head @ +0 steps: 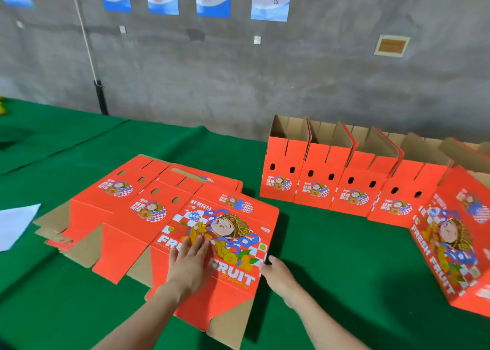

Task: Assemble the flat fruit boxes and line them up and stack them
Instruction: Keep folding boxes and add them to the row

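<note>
Left hand (189,263) is pressing flat, fingers (198,243) together, on the seemingly light, stiff flat fruit box (233,217); right hand (278,275) is pinching its right edge, likely the best hold.

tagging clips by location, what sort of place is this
Probably a packing workshop or warehouse: a bare concrete wall hung with printed posters, a long table under green cloth, and a row of assembled fruit boxes beside a pile of flat boxes.
</note>
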Motion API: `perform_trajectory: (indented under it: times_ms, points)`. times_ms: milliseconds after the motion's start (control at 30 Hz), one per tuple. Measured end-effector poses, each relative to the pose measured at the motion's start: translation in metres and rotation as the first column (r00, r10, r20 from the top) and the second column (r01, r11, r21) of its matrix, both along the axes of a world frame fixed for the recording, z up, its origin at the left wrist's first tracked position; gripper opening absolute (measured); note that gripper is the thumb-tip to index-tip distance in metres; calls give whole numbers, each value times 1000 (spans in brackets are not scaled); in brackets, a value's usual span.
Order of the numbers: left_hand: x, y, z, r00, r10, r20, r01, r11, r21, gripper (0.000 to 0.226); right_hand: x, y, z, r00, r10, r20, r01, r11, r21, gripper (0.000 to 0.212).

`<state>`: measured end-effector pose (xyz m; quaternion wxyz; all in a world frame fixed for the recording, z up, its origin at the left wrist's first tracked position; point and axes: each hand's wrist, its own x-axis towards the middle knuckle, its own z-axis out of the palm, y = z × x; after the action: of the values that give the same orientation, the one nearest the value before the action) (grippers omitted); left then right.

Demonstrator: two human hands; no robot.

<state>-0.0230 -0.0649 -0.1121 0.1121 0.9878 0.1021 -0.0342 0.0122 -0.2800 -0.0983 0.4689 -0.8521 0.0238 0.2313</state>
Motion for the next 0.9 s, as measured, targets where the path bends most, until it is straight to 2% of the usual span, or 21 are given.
perform_trajectory:
  times_ms: [67,133,200,267,333,367,500,700,800,833,900]
  points:
    - [-3,0,5,999,3,42,0,997,-71,58,5,11,3,977,-169,-133,198,949,244,27]
    - [-9,0,15,995,6,102,10,988,-153,48,7,14,10,919,-301,-256,380,848,369,20]
    - [-12,-2,28,981,-3,193,49,972,-232,40,8,12,19,888,-340,-311,448,795,409,20]
    - [-13,-7,46,956,33,291,85,919,-384,33,8,8,31,876,-358,-323,474,763,439,15]
    - [-13,-15,70,933,71,353,126,854,-504,28,10,-2,46,875,-389,-287,483,733,479,7]
    - [-12,-19,81,921,69,384,150,845,-513,26,12,-10,55,878,-407,-252,479,728,491,6]
    - [-13,-28,113,857,28,515,236,867,-439,22,20,-67,99,842,-530,-99,511,727,459,10]
    - [-18,-56,141,797,-70,600,354,859,-370,21,6,-167,122,718,-688,-105,668,638,384,18]
    - [-18,-76,153,769,-345,539,569,753,-330,49,-4,-199,131,700,-702,-130,695,626,355,38]
    - [-16,-83,157,736,-468,490,633,732,-251,62,-3,-210,134,698,-705,-129,701,634,328,46]
    - [-10,-101,165,678,-622,392,667,744,27,80,-8,-229,140,704,-707,-72,699,671,248,53]
